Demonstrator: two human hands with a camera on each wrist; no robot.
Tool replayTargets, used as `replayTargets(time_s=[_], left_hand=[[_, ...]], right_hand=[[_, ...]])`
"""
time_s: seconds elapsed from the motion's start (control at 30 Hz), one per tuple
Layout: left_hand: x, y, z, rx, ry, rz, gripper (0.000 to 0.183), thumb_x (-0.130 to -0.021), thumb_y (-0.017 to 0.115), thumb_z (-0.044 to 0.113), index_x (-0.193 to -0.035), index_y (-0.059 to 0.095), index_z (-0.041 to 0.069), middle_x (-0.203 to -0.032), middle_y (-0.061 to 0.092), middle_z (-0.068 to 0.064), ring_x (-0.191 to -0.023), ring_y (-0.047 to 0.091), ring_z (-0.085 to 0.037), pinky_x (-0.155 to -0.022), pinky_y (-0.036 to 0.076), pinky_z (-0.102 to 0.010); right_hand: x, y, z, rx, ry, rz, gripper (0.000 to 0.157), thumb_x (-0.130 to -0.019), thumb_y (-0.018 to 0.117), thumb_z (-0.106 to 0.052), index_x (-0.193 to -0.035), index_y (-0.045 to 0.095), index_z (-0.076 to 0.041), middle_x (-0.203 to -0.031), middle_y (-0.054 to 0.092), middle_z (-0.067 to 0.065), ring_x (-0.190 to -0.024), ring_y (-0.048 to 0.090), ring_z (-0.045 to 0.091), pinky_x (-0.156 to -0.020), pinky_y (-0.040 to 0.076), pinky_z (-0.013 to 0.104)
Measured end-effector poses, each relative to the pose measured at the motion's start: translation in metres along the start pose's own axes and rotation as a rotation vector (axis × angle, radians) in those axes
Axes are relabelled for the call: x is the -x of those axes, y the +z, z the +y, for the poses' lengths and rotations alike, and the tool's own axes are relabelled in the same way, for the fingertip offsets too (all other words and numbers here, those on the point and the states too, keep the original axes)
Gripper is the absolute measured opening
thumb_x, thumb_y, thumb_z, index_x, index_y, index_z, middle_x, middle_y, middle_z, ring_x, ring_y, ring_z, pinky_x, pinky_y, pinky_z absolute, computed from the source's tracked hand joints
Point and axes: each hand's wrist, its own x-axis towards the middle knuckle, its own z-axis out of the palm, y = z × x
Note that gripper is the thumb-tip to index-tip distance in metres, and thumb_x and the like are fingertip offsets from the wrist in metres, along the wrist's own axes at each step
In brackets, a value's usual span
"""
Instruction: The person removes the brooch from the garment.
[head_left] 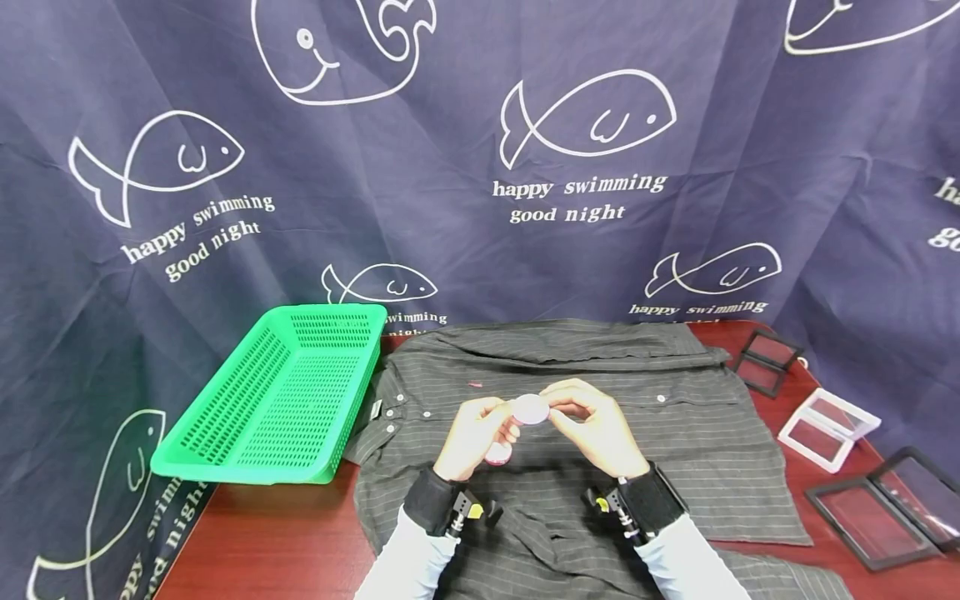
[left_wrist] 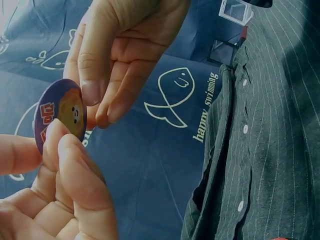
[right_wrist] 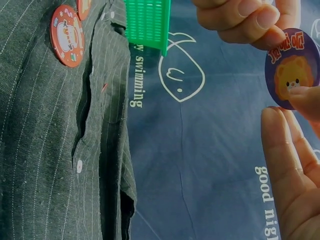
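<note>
Both hands hold a round purple badge [head_left: 531, 409] with a yellow lion face, up over the dark striped shirt [head_left: 600, 467]. My left hand [head_left: 474, 433] pinches its left edge between thumb and fingers. At the opposite edge, my right hand [head_left: 596, 423] has its thumb on the badge's printed face, seen in the right wrist view, with fingers at the rim. The badge's back is hidden. On the shirt, just below the left hand, lies a red round badge [right_wrist: 67, 36]; part of another red badge [right_wrist: 83, 7] shows beside it.
A green plastic basket [head_left: 168, 457] stands left of the shirt on the red-brown table [head_left: 277, 533]. Toward the right edge are a small black frame [head_left: 767, 361], a white frame [head_left: 816, 440] and a larger black frame [head_left: 873, 521]. A blue fish-print curtain [head_left: 465, 217] hangs behind.
</note>
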Motion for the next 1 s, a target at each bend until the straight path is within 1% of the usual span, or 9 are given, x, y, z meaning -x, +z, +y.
replayTargets(time_s=[0.2, 0.4, 0.57, 0.7, 0.77, 0.87, 0.93, 1.0], left_hand=[[-0.001, 0.000, 0.002, -0.005, 0.001, 0.011, 0.032, -0.098, 0.052, 0.007, -0.087, 0.054, -0.023, -0.060, 0.058, 0.007, -0.053, 0.057, -0.003, -0.050, 0.048, -0.017], [-0.001, -0.002, 0.004, -0.015, -0.004, 0.032, 0.030, -0.098, 0.053, 0.008, -0.090, 0.057, -0.020, -0.061, 0.058, 0.006, -0.054, 0.057, -0.004, -0.050, 0.048, -0.017], [-0.002, -0.003, 0.004, -0.019, 0.025, 0.036, 0.029, -0.099, 0.052, 0.008, -0.092, 0.056, -0.020, -0.063, 0.058, 0.005, -0.056, 0.057, -0.005, -0.052, 0.049, -0.017], [-0.002, -0.004, 0.006, -0.029, 0.059, 0.038, 0.028, -0.100, 0.051, 0.007, -0.092, 0.056, -0.019, -0.066, 0.057, 0.003, -0.058, 0.056, -0.005, -0.053, 0.049, -0.017], [-0.001, -0.005, 0.007, -0.059, 0.082, 0.038, 0.027, -0.100, 0.050, 0.007, -0.091, 0.057, -0.017, -0.068, 0.058, -0.001, -0.059, 0.056, -0.007, -0.055, 0.050, -0.018], [0.000, -0.006, 0.008, -0.132, 0.126, 0.035, 0.025, -0.101, 0.050, 0.008, -0.090, 0.059, -0.013, -0.071, 0.060, -0.013, -0.062, 0.057, -0.008, -0.058, 0.050, -0.018], [0.001, -0.006, 0.009, -0.187, 0.161, 0.032, 0.025, -0.101, 0.050, 0.009, -0.089, 0.060, -0.010, -0.074, 0.061, -0.021, -0.063, 0.057, -0.007, -0.061, 0.050, -0.019], [0.002, -0.007, 0.009, -0.228, 0.196, 0.029, 0.024, -0.101, 0.051, 0.011, -0.089, 0.061, -0.008, -0.076, 0.061, -0.025, -0.064, 0.056, -0.005, -0.062, 0.050, -0.019]], right_hand=[[-0.001, 0.000, 0.001, 0.024, 0.022, -0.005, 0.017, -0.083, 0.069, 0.009, -0.099, 0.071, 0.001, -0.105, 0.066, 0.019, -0.093, 0.066, 0.002, -0.084, 0.054, 0.018], [-0.003, 0.000, -0.001, 0.040, 0.051, 0.004, 0.021, -0.087, 0.067, 0.006, -0.107, 0.068, 0.000, -0.102, 0.069, 0.018, -0.091, 0.067, 0.001, -0.081, 0.054, 0.016], [-0.005, -0.002, -0.003, 0.009, 0.068, 0.002, 0.021, -0.090, 0.064, 0.005, -0.111, 0.065, 0.005, -0.098, 0.070, 0.020, -0.087, 0.068, 0.002, -0.077, 0.055, 0.017], [-0.009, -0.004, -0.008, -0.027, 0.068, -0.009, 0.024, -0.091, 0.061, 0.006, -0.115, 0.062, 0.009, -0.100, 0.069, 0.025, -0.088, 0.069, 0.003, -0.079, 0.055, 0.019], [-0.012, -0.004, -0.011, -0.044, 0.082, -0.012, 0.024, -0.092, 0.059, 0.006, -0.116, 0.061, 0.010, -0.101, 0.068, 0.028, -0.088, 0.070, 0.003, -0.080, 0.057, 0.022], [-0.016, -0.004, -0.015, -0.045, 0.116, -0.016, 0.025, -0.093, 0.059, 0.004, -0.117, 0.062, 0.009, -0.103, 0.068, 0.030, -0.087, 0.069, 0.001, -0.080, 0.058, 0.026], [-0.018, -0.003, -0.018, -0.028, 0.147, -0.016, 0.025, -0.093, 0.061, 0.001, -0.117, 0.063, 0.008, -0.105, 0.069, 0.028, -0.087, 0.069, 0.000, -0.079, 0.058, 0.025], [-0.020, -0.002, -0.020, -0.011, 0.174, -0.020, 0.026, -0.093, 0.062, -0.001, -0.118, 0.064, 0.005, -0.105, 0.069, 0.026, -0.086, 0.068, -0.001, -0.078, 0.056, 0.021]])
